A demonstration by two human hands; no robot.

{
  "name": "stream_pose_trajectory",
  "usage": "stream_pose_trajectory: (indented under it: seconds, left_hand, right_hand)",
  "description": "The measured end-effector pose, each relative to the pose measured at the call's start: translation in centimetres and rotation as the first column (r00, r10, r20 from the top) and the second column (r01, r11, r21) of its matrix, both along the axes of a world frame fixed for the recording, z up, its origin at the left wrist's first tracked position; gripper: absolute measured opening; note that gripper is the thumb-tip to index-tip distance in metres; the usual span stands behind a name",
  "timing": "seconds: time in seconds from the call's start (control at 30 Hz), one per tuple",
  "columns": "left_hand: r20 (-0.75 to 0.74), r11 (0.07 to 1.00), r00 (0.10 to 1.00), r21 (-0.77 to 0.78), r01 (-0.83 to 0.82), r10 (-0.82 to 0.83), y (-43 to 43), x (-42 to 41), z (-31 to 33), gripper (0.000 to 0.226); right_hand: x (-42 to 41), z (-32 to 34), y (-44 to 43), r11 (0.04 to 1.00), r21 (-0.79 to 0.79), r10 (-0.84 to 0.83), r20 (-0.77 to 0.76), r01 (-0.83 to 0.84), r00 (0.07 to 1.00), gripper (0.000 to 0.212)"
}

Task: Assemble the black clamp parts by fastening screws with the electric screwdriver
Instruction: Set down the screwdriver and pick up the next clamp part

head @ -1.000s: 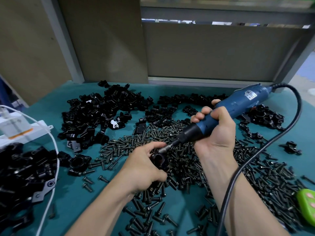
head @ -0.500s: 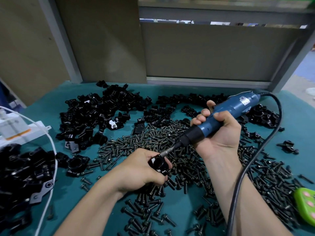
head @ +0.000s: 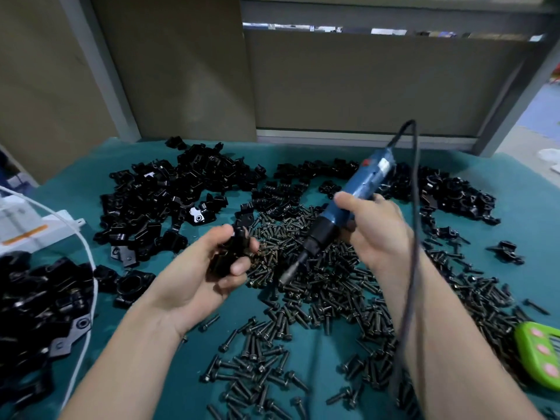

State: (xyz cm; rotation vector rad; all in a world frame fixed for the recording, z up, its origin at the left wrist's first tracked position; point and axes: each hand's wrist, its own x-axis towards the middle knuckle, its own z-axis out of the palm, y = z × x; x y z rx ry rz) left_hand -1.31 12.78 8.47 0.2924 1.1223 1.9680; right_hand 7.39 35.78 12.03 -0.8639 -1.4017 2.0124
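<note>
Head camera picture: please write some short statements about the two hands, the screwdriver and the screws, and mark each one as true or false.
1. The right hand grips the blue electric screwdriver. True.
2. The left hand holds a black clamp part. True.
3. The screwdriver is pressed into the clamp part. False: its bit is apart from the part and points down at the loose screws.
4. The screws are sorted in a box. False: they lie scattered on the teal mat.
5. A green device lies at the right edge of the mat. True.
</note>
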Motion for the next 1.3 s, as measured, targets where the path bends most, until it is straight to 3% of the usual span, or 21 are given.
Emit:
stream_pose_trajectory:
  seconds: [0.13,0.2,0.3,0.4,0.57,0.67,0.8,0.9,0.97,1.1,1.23,1.3]
  left_hand:
    - [-0.023,0.998,0.999,-0.043,-0.048,0.047,0.1,0.0,-0.1,0.028]
    - [-0.032,0.994,0.997,-0.075,-0.078,0.076,0.3,0.1,0.1,0.023]
    - [-0.023,0.987,0.992,-0.1,-0.123,0.121,0.6,0.1,0.1,0.015]
    - [-0.047,0.974,0.985,-0.145,-0.172,0.167,0.9,0.0,0.0,0.003]
    - [-0.188,0.955,0.957,-0.159,-0.251,0.22,1.4,0.4,-0.4,0.005]
    - [-0.179,0.944,0.942,-0.123,-0.306,0.282,1.5,0.5,-0.6,0.007]
    - [-0.17,0.92,0.921,-0.119,-0.373,0.352,1.5,0.1,-0.8,0.011]
    - [-0.207,0.907,0.906,-0.132,-0.4,0.369,1.4,0.1,-0.7,0.012]
    - [-0.24,0.904,0.897,-0.129,-0.409,0.371,1.4,0.2,-0.6,0.012]
    - [-0.296,0.889,0.875,-0.142,-0.436,0.382,1.6,0.5,-0.5,0.015]
    - [-0.361,0.874,0.853,-0.168,-0.457,0.376,1.9,1.0,-1.0,0.011]
    - [-0.394,0.87,0.845,-0.183,-0.459,0.362,1.9,1.1,-1.3,0.008]
  right_hand:
    - [-0.3,-1.0,-0.4,0.866,0.5,-0.176,0.283,0.012,0.943,0.052]
    - [0.1,-1.1,-0.2,0.782,0.624,-0.262,0.335,-0.005,0.905,0.063]
    - [0.7,-0.7,0.5,0.719,0.692,-0.299,0.4,-0.072,0.867,0.081]
    - [1.4,-0.3,1.4,0.668,0.722,-0.309,0.491,-0.182,0.815,0.088]
    - [1.5,-0.9,1.7,0.591,0.755,-0.338,0.551,-0.284,0.763,0.084]
    - [1.4,-1.4,1.3,0.581,0.734,-0.353,0.617,-0.353,0.703,0.081]
    - [1.6,-1.0,0.8,0.54,0.733,-0.376,0.65,-0.414,0.66,0.056]
    - [2.5,1.5,0.5,0.491,0.772,-0.358,0.601,-0.404,0.715,0.012]
    - [3.5,2.7,-0.9,0.435,0.761,-0.306,0.628,-0.482,0.715,0.018]
    - [6.2,0.9,-5.7,0.301,0.584,-0.158,0.811,-0.754,0.564,0.012]
    - [8.7,-1.6,-7.6,0.135,0.648,-0.288,0.75,-0.75,0.596,0.006]
    - [9.0,-1.8,-7.9,0.123,0.665,-0.307,0.731,-0.737,0.609,0.006]
